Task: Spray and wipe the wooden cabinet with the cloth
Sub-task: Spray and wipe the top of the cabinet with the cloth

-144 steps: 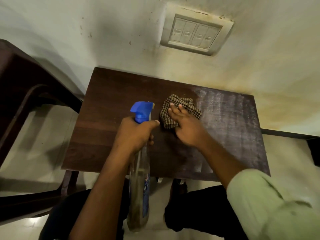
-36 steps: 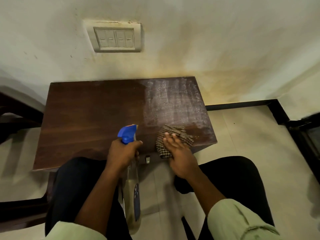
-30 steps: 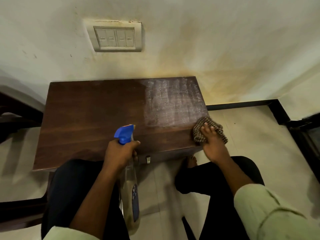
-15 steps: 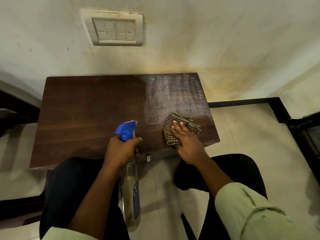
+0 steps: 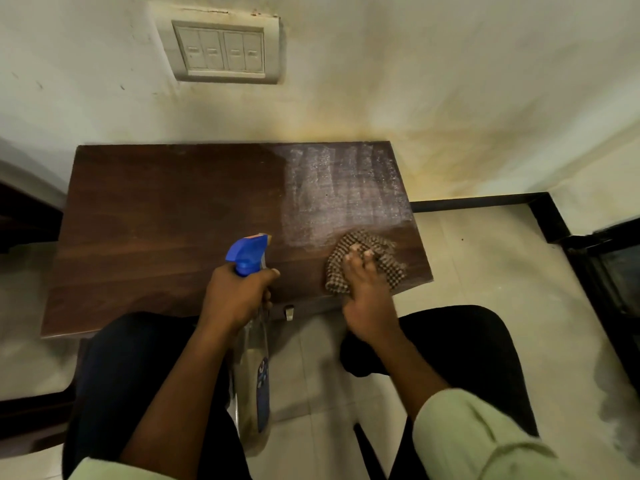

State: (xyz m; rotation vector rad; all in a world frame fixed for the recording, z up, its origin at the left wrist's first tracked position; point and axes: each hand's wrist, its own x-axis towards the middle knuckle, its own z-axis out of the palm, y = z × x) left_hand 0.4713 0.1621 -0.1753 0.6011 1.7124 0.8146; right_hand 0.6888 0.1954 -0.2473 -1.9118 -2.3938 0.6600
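The dark top of the wooden cabinet [image 5: 156,220] spreads to the left of the left hand [image 5: 235,296] and beyond it. That hand curls round the neck of a spray bottle [image 5: 254,386]. The blue nozzle head stands above the knuckles and the clear body hangs below the wrist, off the cabinet's near edge. Just to the right, the right hand [image 5: 367,299] presses nearly straight fingers on the checked cloth [image 5: 391,265], which is bunched on the cabinet's near right corner. Beyond its fingertips lies a whitish film [image 5: 346,192].
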